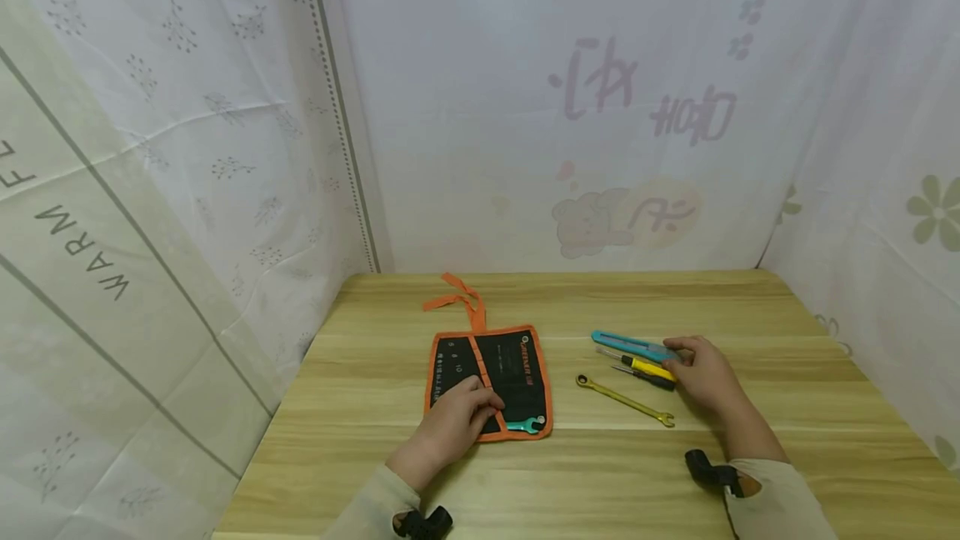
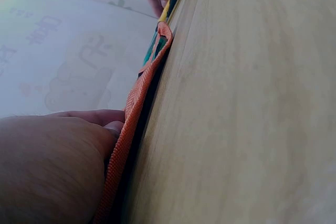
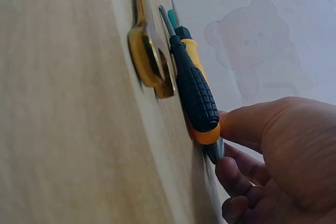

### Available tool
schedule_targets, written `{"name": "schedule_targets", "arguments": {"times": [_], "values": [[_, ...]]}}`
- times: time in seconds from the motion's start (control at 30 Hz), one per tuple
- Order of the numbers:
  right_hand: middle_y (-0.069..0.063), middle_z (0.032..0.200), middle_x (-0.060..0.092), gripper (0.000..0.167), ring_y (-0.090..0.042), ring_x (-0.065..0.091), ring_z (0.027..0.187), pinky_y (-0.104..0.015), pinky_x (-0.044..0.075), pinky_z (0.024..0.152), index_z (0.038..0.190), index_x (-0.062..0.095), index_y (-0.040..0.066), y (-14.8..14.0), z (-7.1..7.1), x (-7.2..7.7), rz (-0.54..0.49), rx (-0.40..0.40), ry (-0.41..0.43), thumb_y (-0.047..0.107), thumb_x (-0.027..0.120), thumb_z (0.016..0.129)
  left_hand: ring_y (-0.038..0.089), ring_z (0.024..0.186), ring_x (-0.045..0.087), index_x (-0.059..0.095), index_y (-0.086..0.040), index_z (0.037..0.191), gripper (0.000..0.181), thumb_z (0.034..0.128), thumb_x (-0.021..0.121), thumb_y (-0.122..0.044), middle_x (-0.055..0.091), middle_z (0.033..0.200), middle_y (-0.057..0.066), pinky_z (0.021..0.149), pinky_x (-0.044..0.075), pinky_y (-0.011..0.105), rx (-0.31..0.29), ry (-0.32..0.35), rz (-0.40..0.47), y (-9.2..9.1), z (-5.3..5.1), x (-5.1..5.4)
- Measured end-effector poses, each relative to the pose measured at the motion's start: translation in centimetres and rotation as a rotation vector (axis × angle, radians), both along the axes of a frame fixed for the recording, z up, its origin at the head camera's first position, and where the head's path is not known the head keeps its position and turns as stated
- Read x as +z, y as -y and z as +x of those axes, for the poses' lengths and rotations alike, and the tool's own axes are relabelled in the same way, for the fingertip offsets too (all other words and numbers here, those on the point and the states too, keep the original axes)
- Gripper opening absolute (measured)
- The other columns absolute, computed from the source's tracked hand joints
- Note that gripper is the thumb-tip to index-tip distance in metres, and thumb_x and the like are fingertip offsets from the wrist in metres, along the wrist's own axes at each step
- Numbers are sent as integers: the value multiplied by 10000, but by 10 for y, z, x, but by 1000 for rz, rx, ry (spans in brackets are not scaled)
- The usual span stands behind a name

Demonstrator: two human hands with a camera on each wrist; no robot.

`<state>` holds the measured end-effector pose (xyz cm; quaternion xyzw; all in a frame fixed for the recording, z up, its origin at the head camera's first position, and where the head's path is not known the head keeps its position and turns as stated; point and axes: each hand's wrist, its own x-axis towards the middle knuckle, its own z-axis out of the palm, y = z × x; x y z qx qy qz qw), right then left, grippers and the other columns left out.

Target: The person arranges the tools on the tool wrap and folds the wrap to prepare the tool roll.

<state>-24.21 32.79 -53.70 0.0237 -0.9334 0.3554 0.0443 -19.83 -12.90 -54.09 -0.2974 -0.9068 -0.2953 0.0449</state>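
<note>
A black tool pouch (image 1: 513,373) with orange trim lies spread on the table. At its near part my left hand (image 1: 453,419) pinches the orange pocket edge between thumb and forefinger. A green wrench (image 1: 523,425) sits in that pocket, its open end showing. My right hand (image 1: 705,373) has thumb and fingers about the right end of a blue utility knife (image 1: 626,343). Against it lie a yellow screwdriver (image 1: 654,368) and a black-handled screwdriver (image 3: 195,90); the thumb is close to their handle ends. A gold combination wrench (image 1: 626,400) lies nearer me, apart from the hand.
Orange tie straps (image 1: 468,300) trail from the pouch's far edge. The wooden table (image 1: 360,457) ends at a patterned cloth backdrop (image 1: 480,123), with more cloth on both sides.
</note>
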Motion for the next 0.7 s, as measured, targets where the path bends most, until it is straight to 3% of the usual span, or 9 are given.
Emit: {"name": "schedule_targets", "arguments": {"times": [0.43,0.7], "values": [[-235,1283,587,441,-240,581,841,-365,486,653,1377,644,-19,2,1,2,-26,-13,24,165,744,989,-7,758,501,789,-266,1093,166,1019,713,-139,529,911,-147,682,494,216,0,18,22,2,-1,1],[-261,1361,575,421,-350,620,1026,-490,525,830,1362,667,-3,2,-2,4,-39,-37,36,169,755,987,-3,735,495,797,-252,1113,174,1017,715,-132,528,909,-139,656,482,214,2,39,35,1,-1,1]]}}
